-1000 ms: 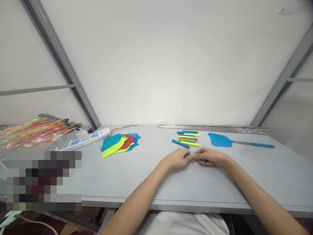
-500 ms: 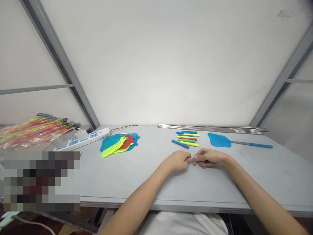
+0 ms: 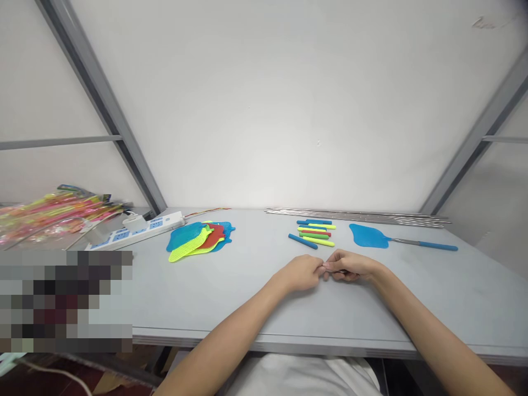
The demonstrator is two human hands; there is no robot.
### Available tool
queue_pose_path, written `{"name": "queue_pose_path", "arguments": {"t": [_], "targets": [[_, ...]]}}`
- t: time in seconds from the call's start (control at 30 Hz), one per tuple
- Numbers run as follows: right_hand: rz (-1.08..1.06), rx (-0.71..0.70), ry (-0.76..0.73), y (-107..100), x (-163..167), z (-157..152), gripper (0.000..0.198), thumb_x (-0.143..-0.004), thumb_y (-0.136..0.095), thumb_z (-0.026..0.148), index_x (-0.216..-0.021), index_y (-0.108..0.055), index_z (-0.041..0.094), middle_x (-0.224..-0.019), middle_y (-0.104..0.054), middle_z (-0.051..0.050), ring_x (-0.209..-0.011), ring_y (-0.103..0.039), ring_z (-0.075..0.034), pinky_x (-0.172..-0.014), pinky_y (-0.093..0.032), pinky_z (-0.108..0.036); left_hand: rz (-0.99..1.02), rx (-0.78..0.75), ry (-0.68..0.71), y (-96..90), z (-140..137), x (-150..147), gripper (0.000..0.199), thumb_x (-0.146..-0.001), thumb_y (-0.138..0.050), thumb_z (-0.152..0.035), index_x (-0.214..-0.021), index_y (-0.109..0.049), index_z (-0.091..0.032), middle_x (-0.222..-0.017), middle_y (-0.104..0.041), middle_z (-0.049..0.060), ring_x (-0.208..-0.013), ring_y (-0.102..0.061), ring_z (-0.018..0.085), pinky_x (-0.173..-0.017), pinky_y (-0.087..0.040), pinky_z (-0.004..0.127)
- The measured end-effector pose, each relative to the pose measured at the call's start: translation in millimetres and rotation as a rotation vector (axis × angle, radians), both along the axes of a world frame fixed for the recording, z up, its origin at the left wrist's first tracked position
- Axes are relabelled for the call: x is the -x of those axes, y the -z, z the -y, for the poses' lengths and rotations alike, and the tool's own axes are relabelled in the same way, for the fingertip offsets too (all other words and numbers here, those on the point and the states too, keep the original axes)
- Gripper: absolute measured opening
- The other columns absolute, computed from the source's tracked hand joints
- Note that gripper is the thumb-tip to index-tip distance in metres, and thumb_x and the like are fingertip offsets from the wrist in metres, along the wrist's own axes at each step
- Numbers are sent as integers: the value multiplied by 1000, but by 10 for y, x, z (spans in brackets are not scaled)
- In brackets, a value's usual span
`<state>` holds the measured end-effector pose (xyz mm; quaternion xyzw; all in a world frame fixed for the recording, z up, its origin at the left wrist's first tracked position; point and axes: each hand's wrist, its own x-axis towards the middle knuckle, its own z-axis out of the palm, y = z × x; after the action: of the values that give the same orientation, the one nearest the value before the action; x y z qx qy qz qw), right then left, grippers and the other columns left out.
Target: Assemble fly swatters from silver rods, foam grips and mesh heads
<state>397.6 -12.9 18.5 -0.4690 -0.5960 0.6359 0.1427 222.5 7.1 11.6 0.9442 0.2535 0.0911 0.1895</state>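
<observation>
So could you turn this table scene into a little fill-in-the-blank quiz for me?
1. The finished fly swatter lying at the right of the table has a mesh head coloured ____.
2. The left hand and right hand meet at the fingertips over the ____.
3. The loose mesh heads are piled to the ____ of the hands.
4. The long metal rods lie along the table's ____ edge, by the wall.

Missing words: blue; table; left; far
</observation>
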Motion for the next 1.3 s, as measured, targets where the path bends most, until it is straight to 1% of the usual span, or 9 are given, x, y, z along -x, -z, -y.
{"name": "queue_pose_path", "arguments": {"t": [0.23,0.4,0.63,0.73,0.83,1.0,1.17,1.3], "targets": [[-11,6,-12,12,-12,0,36,-69,-47,44,-72,-57,9,-45,-33,6,-31,-19,0,-30,-7,-17,2,23,-27,13,-9,-3,30,-79,-26,-27,-72,-54,-17,-75,-57,4,-66,-49,13,-59,-34,22],[-29,-24,-10,28,-31,-14,36,-70,-45,43,-73,-57,9,-46,-34,5,-32,-21,-1,-31,-9,-18,15,16,-27,-6,-2,-5,31,-80,-25,-26,-74,-54,-17,-74,-57,3,-67,-49,13,-59,-33,22],[-12,-31,-31,1,-129,-2,37,-71,-44,44,-71,-57,10,-47,-34,5,-33,-23,-1,-32,-11,-18,62,37,-27,-64,12,10,39,-81,-20,-39,-78,-51,-16,-77,-55,4,-69,-48,13,-59,-34,23],[6,-53,-17,-14,-192,1,37,-72,-44,44,-73,-58,9,-48,-34,4,-34,-24,-1,-33,-12,-18,81,40,-66,-85,4,19,39,-81,-20,-42,-79,-48,-16,-77,-54,3,-69,-47,13,-58,-34,23],[21,-55,0,-26,-217,0,38,-72,-43,44,-75,-58,9,-48,-34,4,-34,-24,-1,-33,-13,-19,73,25,-107,-102,-12,31,37,-80,-22,-42,-73,-48,-16,-72,-52,3,-65,-46,13,-56,-32,22],[38,-52,1,-38,-187,4,38,-72,-44,44,-76,-59,9,-47,-33,5,-34,-23,-1,-34,-12,-19,94,-5,-109,-112,-27,41,37,-80,-23,-38,-62,-46,-16,-61,-48,2,-57,-41,11,-51,-28,22],[47,-54,-18,-30,-183,7,39,-72,-43,45,-76,-59,9,-48,-35,4,-35,-24,-2,-34,-12,-19,126,34,-88,-79,-29,23,35,-80,-25,-34,-58,-45,-15,-55,-45,0,-52,-36,10,-49,-26,21],[55,-50,-31,-11,-186,3,40,-71,-44,46,-75,-59,10,-49,-34,4,-35,-23,-1,-33,-12,-19,128,47,-86,-26,-35,-2,33,-79,-27,-32,-54,-41,-16,-51,-40,-1,-48,-32,9,-47,-25,21]]}}
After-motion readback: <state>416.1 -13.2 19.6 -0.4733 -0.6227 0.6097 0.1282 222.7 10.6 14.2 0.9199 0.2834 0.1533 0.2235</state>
